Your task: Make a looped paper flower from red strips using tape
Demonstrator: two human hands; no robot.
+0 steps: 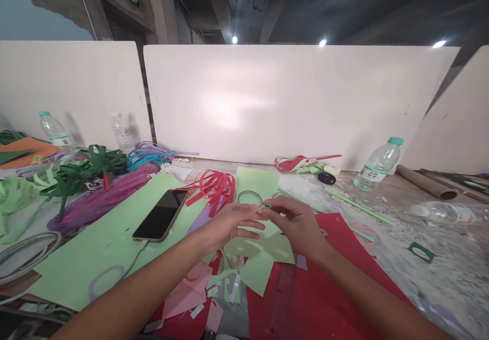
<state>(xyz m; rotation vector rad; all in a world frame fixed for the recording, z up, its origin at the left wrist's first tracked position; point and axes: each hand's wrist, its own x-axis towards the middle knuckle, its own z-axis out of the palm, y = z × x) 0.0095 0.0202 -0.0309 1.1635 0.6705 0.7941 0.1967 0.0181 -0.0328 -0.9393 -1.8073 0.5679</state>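
Observation:
My left hand (231,223) and my right hand (300,223) meet over the middle of the table. Between their fingertips is a small pale piece with green on it (264,207), too small to identify surely. My right thumb and index finger pinch it from the right. On the other side, my left thumb and index finger hold it while the lower fingers stretch out. Beneath both hands lie pieces of light green paper (260,274). Just behind the fingers are a round ring (250,192) and, partly hidden by my right hand, another ring.
A phone (160,217) on a cable lies left on green paper. Red paper strips (216,187) sit behind it. Red paper (336,284) spreads at right, with pink scraps (187,289) in front. Water bottles (378,167) and a cardboard tube (426,181) stand or lie farther right.

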